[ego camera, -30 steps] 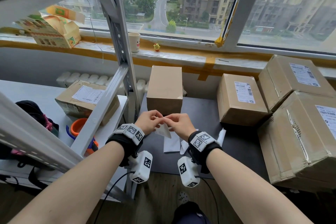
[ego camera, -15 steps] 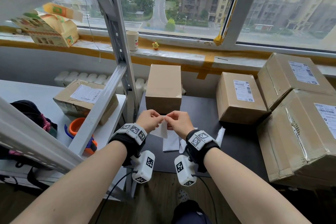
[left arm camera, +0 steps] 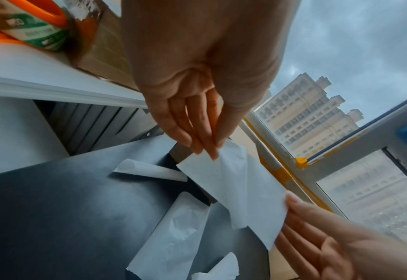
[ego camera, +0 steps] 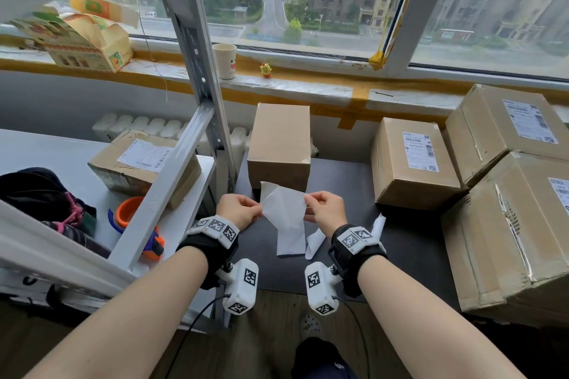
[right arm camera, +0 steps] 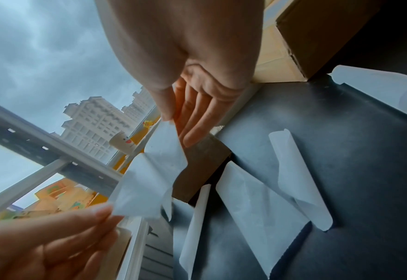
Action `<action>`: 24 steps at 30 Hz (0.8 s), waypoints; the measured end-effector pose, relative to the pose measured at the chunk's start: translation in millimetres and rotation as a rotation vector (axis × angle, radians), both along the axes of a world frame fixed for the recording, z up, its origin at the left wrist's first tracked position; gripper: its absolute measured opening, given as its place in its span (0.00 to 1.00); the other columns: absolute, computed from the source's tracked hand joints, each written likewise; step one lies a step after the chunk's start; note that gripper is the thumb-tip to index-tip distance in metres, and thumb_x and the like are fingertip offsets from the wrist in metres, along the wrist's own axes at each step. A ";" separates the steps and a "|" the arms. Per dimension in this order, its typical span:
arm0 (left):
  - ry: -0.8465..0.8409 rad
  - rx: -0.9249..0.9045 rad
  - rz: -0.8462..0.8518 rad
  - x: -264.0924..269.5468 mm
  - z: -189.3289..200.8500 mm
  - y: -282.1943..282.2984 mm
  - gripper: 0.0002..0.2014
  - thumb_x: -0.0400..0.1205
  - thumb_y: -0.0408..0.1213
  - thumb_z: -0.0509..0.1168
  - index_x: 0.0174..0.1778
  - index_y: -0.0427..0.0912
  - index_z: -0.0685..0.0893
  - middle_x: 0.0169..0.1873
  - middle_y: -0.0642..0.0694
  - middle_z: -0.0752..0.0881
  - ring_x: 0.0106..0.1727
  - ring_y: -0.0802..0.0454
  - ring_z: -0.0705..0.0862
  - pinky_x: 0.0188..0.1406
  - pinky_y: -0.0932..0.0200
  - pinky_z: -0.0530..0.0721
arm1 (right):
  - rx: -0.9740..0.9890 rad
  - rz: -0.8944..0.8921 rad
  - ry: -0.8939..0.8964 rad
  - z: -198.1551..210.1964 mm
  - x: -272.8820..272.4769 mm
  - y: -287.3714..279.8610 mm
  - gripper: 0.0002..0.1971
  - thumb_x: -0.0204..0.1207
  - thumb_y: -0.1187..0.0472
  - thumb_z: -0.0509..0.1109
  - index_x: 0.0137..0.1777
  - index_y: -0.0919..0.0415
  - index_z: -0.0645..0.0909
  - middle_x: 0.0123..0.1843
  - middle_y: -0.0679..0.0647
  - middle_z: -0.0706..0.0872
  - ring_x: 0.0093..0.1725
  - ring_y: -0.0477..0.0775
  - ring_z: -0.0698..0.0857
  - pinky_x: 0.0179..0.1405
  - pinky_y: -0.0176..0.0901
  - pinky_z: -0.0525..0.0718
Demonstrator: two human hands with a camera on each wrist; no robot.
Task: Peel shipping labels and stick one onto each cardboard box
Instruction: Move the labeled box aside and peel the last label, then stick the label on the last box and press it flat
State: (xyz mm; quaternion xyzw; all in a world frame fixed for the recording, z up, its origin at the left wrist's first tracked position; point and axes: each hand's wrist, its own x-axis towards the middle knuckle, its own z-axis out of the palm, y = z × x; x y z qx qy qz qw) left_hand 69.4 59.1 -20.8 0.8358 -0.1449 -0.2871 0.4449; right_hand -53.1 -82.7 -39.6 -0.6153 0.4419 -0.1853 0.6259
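Observation:
A white label sheet (ego camera: pixel 283 204) hangs stretched between both hands above the black table (ego camera: pixel 400 243), its two layers parting. My left hand (ego camera: pixel 257 212) pinches its left edge, thumb against fingers (left arm camera: pixel 209 149). My right hand (ego camera: pixel 308 204) pinches the right edge (right arm camera: pixel 171 121). In the wrist views the sheet (left arm camera: pixel 240 185) (right arm camera: pixel 154 178) looks crumpled and translucent. Just behind the hands stands a plain brown box (ego camera: pixel 278 144) without a label. Three boxes with labels stand to the right (ego camera: pixel 412 163) (ego camera: pixel 505 129) (ego camera: pixel 523 224).
Curled white backing strips (ego camera: pixel 291 243) (ego camera: pixel 377 224) lie on the table near my wrists. A labelled box (ego camera: pixel 144 160) and an orange tape dispenser (ego camera: pixel 132 212) sit on the white shelf at left. A metal rack post (ego camera: pixel 200 55) rises between shelf and table.
My hands have drawn apart, left going left and right going right. The sheet, pinched small between them before, is now spread wide with its layers separating.

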 end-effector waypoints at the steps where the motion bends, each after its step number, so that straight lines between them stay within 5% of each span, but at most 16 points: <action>1: 0.010 0.009 0.011 1.8 -2.4 0.4 0.12 0.72 0.28 0.72 0.23 0.43 0.86 0.30 0.38 0.88 0.34 0.47 0.84 0.47 0.51 0.87 | 0.005 -0.012 0.010 -1.5 -0.9 -2.9 0.04 0.80 0.66 0.65 0.47 0.66 0.80 0.43 0.62 0.84 0.43 0.57 0.84 0.39 0.43 0.88; 7: 0.025 0.074 0.067 8.8 -18.7 3.2 0.04 0.72 0.27 0.73 0.31 0.37 0.88 0.26 0.43 0.85 0.28 0.53 0.82 0.31 0.64 0.83 | -0.068 -0.112 0.044 -13.4 -5.4 -27.3 0.04 0.79 0.65 0.67 0.44 0.64 0.81 0.42 0.61 0.85 0.43 0.59 0.85 0.42 0.49 0.89; 11: 0.043 0.113 0.100 16.0 -36.9 3.9 0.10 0.70 0.26 0.74 0.25 0.42 0.86 0.23 0.47 0.85 0.28 0.51 0.83 0.41 0.58 0.85 | -0.133 -0.137 0.125 -23.6 -8.5 -45.1 0.04 0.77 0.62 0.69 0.41 0.57 0.82 0.44 0.60 0.88 0.48 0.63 0.88 0.53 0.61 0.88; 17: 0.095 0.170 0.150 26.7 -65.7 4.8 0.09 0.69 0.25 0.75 0.26 0.41 0.86 0.27 0.41 0.87 0.38 0.41 0.88 0.51 0.48 0.88 | -0.230 -0.147 0.182 -25.6 -11.4 -70.2 0.03 0.77 0.62 0.70 0.42 0.58 0.83 0.43 0.59 0.89 0.47 0.60 0.88 0.52 0.60 0.87; 24: 0.156 0.224 0.225 31.9 -87.2 0.4 0.12 0.70 0.22 0.73 0.24 0.41 0.84 0.24 0.43 0.85 0.35 0.42 0.85 0.52 0.49 0.87 | -0.256 -0.148 0.225 -27.9 -14.3 -90.9 0.03 0.78 0.61 0.69 0.42 0.57 0.82 0.45 0.60 0.89 0.48 0.60 0.88 0.53 0.62 0.87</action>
